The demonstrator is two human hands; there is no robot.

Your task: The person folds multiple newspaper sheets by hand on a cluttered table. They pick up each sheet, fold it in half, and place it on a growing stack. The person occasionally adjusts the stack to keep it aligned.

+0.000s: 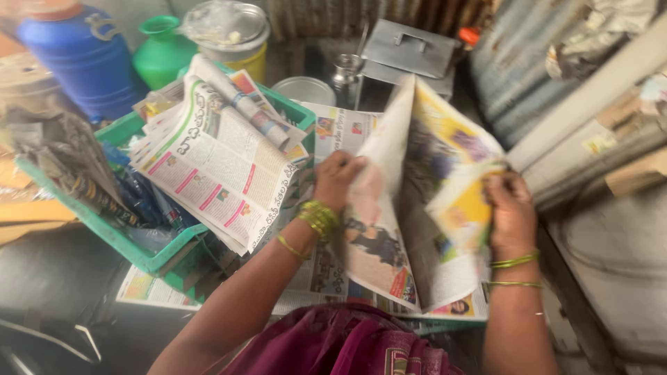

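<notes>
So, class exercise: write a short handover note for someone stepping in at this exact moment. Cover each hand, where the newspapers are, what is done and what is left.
Left hand: grips the left edge of the raised newspaper sheet.
Right hand: grips the same sheet's right side, which is bent over and blurred.
Where things are: the sheet is held part-folded above flat newspapers spread on the surface. A folded newspaper stack lies across the green crate to the left.
Done: the sheet is lifted and creased down its middle.
Left: the fold is not closed and the sheet is not set down.
</notes>
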